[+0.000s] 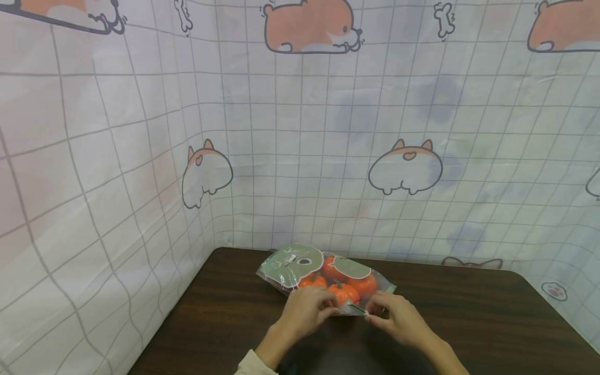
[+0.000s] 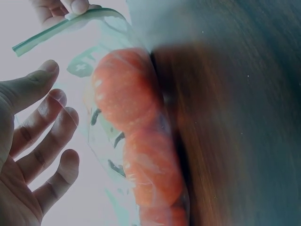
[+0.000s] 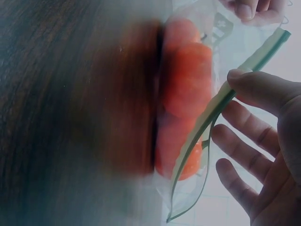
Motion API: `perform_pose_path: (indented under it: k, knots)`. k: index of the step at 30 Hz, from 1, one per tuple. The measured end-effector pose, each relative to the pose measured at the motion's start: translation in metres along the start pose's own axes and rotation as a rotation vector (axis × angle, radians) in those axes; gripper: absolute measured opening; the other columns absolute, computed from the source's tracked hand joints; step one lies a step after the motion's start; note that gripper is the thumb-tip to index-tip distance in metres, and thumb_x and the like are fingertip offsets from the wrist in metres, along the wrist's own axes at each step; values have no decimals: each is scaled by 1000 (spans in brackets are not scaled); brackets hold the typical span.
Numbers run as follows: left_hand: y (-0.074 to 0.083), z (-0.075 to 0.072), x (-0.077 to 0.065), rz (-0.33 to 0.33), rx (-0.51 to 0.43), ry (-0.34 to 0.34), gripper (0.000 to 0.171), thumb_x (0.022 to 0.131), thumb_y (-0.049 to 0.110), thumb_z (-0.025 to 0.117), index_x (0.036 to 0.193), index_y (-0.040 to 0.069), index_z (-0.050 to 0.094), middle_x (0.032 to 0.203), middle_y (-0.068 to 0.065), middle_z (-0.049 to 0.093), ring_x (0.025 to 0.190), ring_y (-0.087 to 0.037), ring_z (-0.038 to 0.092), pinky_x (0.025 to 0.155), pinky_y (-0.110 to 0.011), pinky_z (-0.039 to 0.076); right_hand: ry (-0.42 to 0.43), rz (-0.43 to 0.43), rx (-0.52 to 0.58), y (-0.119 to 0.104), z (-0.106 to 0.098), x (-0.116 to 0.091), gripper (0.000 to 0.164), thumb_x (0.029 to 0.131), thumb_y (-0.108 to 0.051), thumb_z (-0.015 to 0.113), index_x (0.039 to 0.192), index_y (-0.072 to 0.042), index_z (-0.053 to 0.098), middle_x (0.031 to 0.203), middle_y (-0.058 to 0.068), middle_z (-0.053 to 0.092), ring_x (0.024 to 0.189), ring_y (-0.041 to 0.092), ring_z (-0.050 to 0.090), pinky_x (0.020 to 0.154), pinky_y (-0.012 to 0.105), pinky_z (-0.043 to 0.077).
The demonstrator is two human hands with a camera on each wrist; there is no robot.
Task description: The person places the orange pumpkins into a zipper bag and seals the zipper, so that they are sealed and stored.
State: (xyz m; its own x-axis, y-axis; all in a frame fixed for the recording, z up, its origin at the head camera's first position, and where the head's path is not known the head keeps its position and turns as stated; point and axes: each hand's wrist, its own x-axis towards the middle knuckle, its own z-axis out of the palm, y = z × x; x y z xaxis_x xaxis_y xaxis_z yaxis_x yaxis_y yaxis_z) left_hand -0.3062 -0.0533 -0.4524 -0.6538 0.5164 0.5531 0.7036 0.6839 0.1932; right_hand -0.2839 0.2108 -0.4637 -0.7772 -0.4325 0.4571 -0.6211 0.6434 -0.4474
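A clear zip bag point(image 1: 384, 283) with green printed patches lies on the dark wooden table, with several small orange pumpkins point(image 1: 344, 293) inside. My right hand point(image 1: 398, 316) pinches the green zip strip point(image 3: 207, 115) between thumb and forefinger. In the right wrist view, the two edges of the bag's mouth stand apart along part of the strip. My left hand point(image 1: 307, 311) is by the bag's near left side. Its fingers point(image 2: 47, 136) are spread and loosely bent in the left wrist view, with nothing between them and the thumb.
The dark wooden table point(image 1: 469, 312) reaches back to a wall covering point(image 1: 309, 114) of white grid cloth with cartoon dogs, which also runs along the left side. The bag lies toward the table's back edge.
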Motion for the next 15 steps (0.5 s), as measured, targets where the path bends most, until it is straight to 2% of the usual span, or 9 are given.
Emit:
perform_pose_path:
  k: [15]
  knots:
    - [-3, -5, 1, -11, -15, 1, 7, 82, 36, 82, 83, 32, 77, 74, 18, 72, 71, 5, 62, 62, -18, 44, -6, 19, -22, 3, -1, -1, 24, 86, -19, 81, 82, -33, 62, 84, -20, 58, 76, -2, 55, 64, 22, 45]
